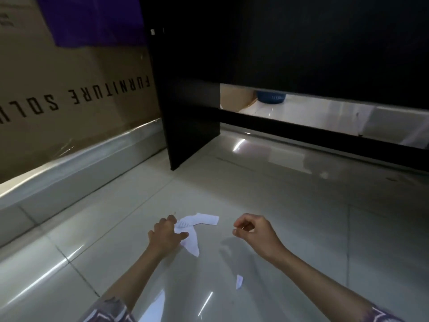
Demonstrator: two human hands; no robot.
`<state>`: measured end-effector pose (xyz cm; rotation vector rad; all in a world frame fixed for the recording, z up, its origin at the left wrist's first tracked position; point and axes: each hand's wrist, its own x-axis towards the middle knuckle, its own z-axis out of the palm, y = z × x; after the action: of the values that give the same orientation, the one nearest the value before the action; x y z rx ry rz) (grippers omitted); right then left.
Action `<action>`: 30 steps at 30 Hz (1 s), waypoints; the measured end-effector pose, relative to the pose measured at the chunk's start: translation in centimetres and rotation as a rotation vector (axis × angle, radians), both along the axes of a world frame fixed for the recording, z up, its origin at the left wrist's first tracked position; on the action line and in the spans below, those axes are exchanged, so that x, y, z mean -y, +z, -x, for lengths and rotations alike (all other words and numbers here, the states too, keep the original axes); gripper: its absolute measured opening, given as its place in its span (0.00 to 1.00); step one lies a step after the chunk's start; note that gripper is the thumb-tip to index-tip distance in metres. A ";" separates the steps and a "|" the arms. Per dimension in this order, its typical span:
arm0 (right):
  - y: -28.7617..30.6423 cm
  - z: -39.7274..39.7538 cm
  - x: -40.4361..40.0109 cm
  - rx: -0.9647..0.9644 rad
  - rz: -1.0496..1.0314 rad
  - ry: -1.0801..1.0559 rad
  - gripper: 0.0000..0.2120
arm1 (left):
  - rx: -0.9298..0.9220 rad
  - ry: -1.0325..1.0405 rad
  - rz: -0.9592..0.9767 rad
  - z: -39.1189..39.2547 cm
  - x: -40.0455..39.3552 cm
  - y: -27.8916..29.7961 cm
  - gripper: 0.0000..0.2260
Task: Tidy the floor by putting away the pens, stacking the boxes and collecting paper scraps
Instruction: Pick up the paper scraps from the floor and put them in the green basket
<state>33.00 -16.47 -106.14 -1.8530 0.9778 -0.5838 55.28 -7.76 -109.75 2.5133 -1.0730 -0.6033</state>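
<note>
My left hand (166,234) grips several white paper scraps (197,225) just above the glossy tiled floor; the torn pieces stick out to the right of its fingers and thumb. My right hand (251,228) hovers about a hand's width to the right with its fingers curled. Something thin seems pinched at its fingertips, too small to make out. One small white paper scrap (239,281) lies on the floor nearer to me, below my right forearm.
A black desk side panel (185,112) and low crossbar (325,138) stand ahead. A large cardboard box (69,89) printed with upside-down lettering leans at the left behind a white ledge. A blue basket (270,98) shows beyond the desk.
</note>
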 end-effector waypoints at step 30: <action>-8.2 -10.8 4.5 -0.600 0.295 0.338 0.28 | -0.330 -0.014 0.243 -4.1 -2.3 -3.1 0.12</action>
<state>43.76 -20.97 -114.32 -2.4666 0.9494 0.0523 59.42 -5.46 -112.86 2.1096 -0.9753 -0.8059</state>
